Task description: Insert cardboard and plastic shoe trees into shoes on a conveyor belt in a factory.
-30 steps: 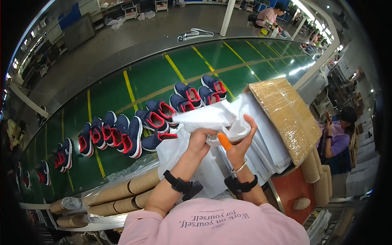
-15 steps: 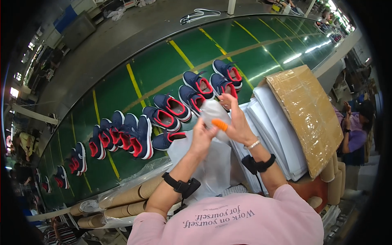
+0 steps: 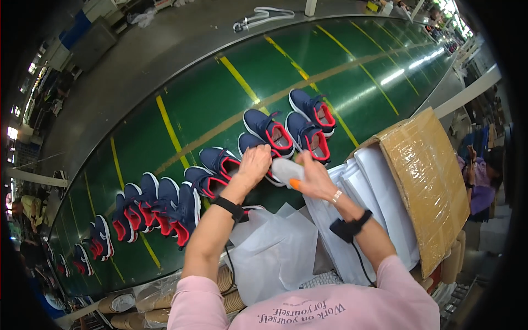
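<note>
My right hand [image 3: 314, 179] is closed round a wad of crumpled white paper [image 3: 286, 171]; an orange finger cover [image 3: 296, 183] shows on it. The wad's rounded end points left, beside the opening of a navy sneaker [image 3: 248, 141] with red lining and a white sole. On that sneaker my left hand [image 3: 255, 165] rests with its fingers bent over the collar, hiding much of the opening. Another navy sneaker [image 3: 268, 131] sits just beyond it, and one more pair [image 3: 306, 132] stands to the right. Loose sheets of white tissue paper [image 3: 269, 253] lie close to my body.
Several more navy sneakers [image 3: 157, 201] line the green conveyor belt [image 3: 203, 104] to the left. An open cardboard box [image 3: 423, 187] packed with white paper sheets [image 3: 379, 198] stands at my right. Stacked brown rolls [image 3: 234, 301] lie along the near edge.
My left hand has let go of the paper wad and moved left onto the sneaker. The right hand keeps the wad, now lower and beside the sneaker. The whole view has shifted slightly.
</note>
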`<state>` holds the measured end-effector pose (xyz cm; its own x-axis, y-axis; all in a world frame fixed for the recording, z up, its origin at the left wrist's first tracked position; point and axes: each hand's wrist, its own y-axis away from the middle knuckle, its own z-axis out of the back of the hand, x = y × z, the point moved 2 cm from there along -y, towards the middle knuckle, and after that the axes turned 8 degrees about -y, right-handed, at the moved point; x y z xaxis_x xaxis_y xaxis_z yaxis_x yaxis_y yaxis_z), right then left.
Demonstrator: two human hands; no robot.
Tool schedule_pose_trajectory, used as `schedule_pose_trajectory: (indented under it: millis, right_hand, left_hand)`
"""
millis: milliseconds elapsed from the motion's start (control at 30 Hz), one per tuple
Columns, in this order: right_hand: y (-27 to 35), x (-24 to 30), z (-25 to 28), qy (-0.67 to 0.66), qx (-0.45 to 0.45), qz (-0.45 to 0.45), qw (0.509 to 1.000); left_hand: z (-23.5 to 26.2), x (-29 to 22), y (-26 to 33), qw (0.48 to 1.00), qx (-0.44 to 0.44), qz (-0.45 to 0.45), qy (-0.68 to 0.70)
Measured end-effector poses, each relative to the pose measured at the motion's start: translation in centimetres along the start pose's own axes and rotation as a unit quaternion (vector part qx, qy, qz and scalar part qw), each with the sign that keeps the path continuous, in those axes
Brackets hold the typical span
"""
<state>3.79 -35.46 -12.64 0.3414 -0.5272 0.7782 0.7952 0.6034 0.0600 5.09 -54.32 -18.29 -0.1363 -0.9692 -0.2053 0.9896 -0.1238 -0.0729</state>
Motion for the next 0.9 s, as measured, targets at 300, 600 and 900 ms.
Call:
schedule_pose_trajectory:
  millis: [300,600,900]
  right_hand:
    - [-1.2,3.2,-2.3,0.105,0.015,0.143,0.984]
    - [-1.7,2.7,-2.6,0.141,0.004,0.197,0.97]
    - [-0.9,0.7,-5.4,0.271,-0.013,0.257,0.928]
  left_hand:
    - [2.1,2.6,-1.0,0.996,0.076,-0.002,0.039]
    - [1.7,3.2,-2.2,0.997,0.045,-0.018,0.059]
    - [1.7,2.3,-2.1,0.996,-0.012,-0.079,0.031]
